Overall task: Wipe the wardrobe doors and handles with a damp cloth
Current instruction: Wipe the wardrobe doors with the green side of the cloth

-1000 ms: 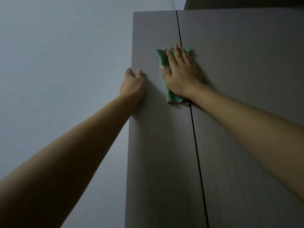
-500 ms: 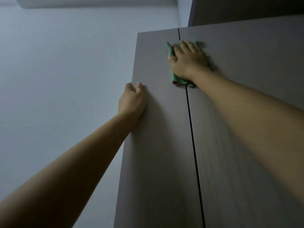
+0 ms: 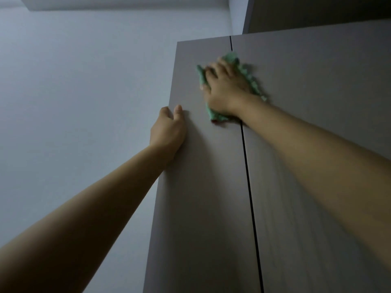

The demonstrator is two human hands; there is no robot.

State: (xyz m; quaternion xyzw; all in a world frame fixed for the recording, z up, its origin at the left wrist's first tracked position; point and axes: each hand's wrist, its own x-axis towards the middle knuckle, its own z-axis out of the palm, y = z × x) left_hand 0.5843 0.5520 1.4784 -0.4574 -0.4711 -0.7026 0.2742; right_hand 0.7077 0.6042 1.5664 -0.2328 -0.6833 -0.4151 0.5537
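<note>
Dim, bluish, even light; soft shadows beside both forearms on the wardrobe doors [image 3: 201, 208]; motion blur on right hand [image 3: 227, 89] and cloth [image 3: 251, 81]; wide-angle stretch at edges.

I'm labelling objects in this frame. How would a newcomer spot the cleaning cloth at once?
Find the tall grey wardrobe and follow the dark gap between its doors upward. Near the top, the right hand presses the cloth across that gap. It is the only green, crumpled thing here.

A plain pale wall [image 3: 84, 92] meets a ceiling ledge [image 3: 127, 3] in dim light.
</note>
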